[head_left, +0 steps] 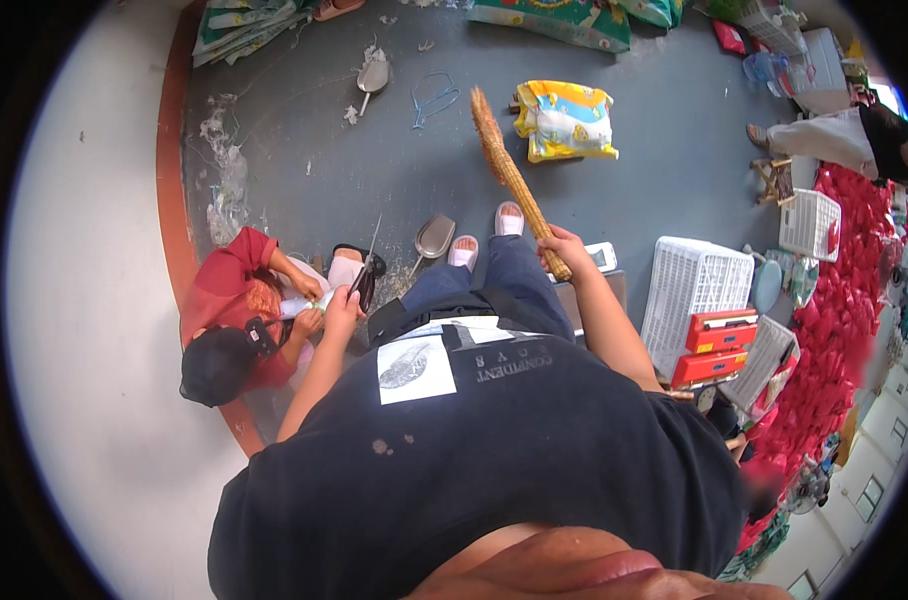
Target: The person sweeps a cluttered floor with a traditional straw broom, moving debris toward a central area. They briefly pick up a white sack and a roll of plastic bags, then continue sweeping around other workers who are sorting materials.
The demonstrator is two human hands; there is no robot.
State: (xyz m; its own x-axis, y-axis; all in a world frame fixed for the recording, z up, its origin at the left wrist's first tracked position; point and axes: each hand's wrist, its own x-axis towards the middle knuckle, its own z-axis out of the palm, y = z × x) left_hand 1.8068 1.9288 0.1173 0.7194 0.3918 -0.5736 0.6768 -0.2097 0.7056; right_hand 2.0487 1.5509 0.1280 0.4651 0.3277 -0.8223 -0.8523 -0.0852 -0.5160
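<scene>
My right hand [569,254] is wrapped round the handle end of a straw hand broom [514,182]. The broom slants away from me to the upper left, with its reddish-brown bristles at the far end, above the floor. On the other side, my left hand [343,306] is closed on a knife [372,243] with a long thin blade pointing up and away. The fingers mostly cover its grip. Just left of that hand, a seated person in a red top and dark cap [217,366] has both hands on a small white item [304,304].
A metal scoop [435,236] lies by my feet; another scoop [373,75] is farther off. Beyond the broom sits a yellow and white package [568,121]. White crates [696,285], red boxes [716,348] and piled red bags [824,300] line the right. Another person [839,138] is there too.
</scene>
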